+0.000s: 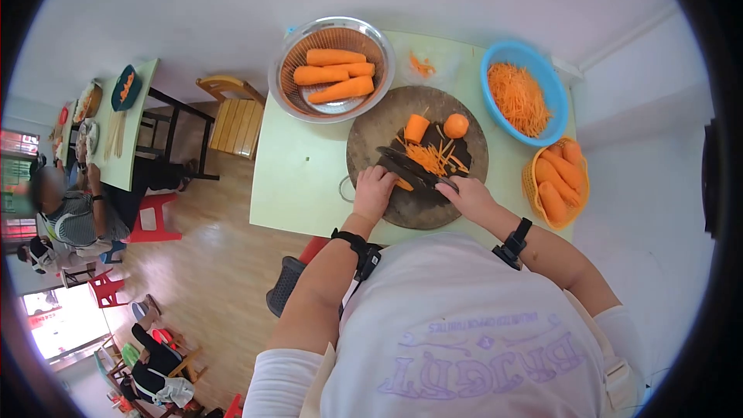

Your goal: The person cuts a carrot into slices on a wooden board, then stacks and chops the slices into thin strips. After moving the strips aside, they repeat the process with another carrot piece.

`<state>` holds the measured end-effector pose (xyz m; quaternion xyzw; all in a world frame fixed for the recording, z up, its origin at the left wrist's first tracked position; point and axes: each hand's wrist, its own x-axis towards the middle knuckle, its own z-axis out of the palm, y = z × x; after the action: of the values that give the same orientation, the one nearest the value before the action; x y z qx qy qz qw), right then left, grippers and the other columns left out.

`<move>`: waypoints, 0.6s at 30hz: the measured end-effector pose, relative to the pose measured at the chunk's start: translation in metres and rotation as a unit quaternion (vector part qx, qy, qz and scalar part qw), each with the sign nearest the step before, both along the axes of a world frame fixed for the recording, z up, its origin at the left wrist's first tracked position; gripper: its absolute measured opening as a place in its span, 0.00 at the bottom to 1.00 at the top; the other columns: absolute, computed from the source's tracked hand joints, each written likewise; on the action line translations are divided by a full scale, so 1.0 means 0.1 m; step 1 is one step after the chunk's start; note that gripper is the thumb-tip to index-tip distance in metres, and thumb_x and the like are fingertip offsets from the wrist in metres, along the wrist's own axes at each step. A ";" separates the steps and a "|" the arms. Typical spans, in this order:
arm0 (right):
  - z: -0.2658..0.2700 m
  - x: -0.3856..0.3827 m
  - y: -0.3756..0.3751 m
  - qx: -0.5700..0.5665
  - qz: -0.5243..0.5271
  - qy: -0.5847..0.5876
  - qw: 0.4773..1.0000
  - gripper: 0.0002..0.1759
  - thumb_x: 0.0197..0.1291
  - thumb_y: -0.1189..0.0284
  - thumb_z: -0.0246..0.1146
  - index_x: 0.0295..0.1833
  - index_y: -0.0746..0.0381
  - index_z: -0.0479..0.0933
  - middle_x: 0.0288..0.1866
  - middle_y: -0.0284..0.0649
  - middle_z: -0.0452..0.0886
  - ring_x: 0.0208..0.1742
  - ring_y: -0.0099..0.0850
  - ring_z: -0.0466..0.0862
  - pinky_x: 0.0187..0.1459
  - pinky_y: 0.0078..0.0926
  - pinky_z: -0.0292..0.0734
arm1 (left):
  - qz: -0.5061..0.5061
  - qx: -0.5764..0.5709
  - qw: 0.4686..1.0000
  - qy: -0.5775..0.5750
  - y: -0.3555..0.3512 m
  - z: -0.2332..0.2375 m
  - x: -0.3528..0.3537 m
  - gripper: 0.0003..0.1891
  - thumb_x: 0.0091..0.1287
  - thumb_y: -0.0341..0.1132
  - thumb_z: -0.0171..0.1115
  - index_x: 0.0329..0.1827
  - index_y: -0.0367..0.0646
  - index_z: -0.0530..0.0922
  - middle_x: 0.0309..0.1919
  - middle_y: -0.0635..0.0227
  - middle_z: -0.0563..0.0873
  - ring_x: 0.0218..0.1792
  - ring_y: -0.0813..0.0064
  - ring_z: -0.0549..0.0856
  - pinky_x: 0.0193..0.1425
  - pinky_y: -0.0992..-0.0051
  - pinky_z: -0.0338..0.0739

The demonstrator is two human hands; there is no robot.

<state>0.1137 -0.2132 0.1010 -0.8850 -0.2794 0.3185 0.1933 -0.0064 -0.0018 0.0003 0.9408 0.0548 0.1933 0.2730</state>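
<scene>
Near the middle of the head view, a round cutting board (371, 128) bears shredded carrot (427, 158) and two cut carrot pieces, one upright chunk (416, 128) and one round end (456, 125). My right hand (469, 197) is closed on the handle of a dark knife (406, 165), whose blade lies across the board's lower middle. My left hand (374, 190) rests at the board's left part, its fingers together at the blade's side. An orange carrot slice (403, 184) shows just beside its fingertips; whether those fingers grip it is hidden.
A metal bowl (280, 77) with whole carrots stands behind left. A blue basin (563, 101) of shreds and a yellow basket (532, 194) of carrots are at the right. Further left are a wooden chair (234, 124), another table (124, 155) and several seated people.
</scene>
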 end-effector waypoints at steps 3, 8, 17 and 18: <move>-0.04 0.04 -0.04 0.045 -0.011 0.005 0.999 0.26 0.70 0.49 0.57 0.49 0.64 0.83 0.38 0.55 0.85 0.42 0.54 0.84 0.44 0.46 0.78 | -0.008 -0.003 1.000 -0.011 0.03 0.07 0.01 0.08 0.57 0.32 0.69 0.40 0.50 0.84 0.35 0.68 0.78 0.42 0.61 0.79 0.47 0.63 0.73; -0.07 0.05 -0.08 0.084 0.015 -0.014 0.996 0.26 0.70 0.50 0.57 0.47 0.64 0.83 0.36 0.55 0.84 0.41 0.55 0.83 0.43 0.46 0.77 | -0.063 0.030 0.997 -0.012 0.07 0.05 0.00 0.10 0.56 0.34 0.67 0.41 0.50 0.84 0.33 0.66 0.77 0.40 0.60 0.79 0.44 0.61 0.74; -0.55 0.31 -0.15 0.117 0.007 0.017 0.993 0.27 0.73 0.54 0.56 0.31 0.68 0.77 0.17 0.37 0.74 0.16 0.28 0.77 0.22 0.30 0.71 | -0.087 0.156 0.982 0.067 0.08 0.18 -0.03 0.12 0.62 0.35 0.58 0.48 0.49 0.81 0.45 0.71 0.79 0.49 0.68 0.78 0.55 0.68 0.72; -0.54 0.30 -0.16 0.096 -0.011 0.034 0.995 0.27 0.73 0.54 0.56 0.30 0.68 0.77 0.17 0.37 0.74 0.16 0.28 0.76 0.21 0.29 0.71 | -0.095 0.168 0.979 0.065 0.07 0.19 -0.03 0.13 0.62 0.34 0.57 0.50 0.49 0.81 0.45 0.71 0.79 0.49 0.68 0.78 0.56 0.69 0.72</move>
<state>0.1441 -0.2295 0.0474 -0.8539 -0.2919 0.3182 0.2906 -0.0098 0.0053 0.0196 0.9847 -0.0500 0.1112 0.1242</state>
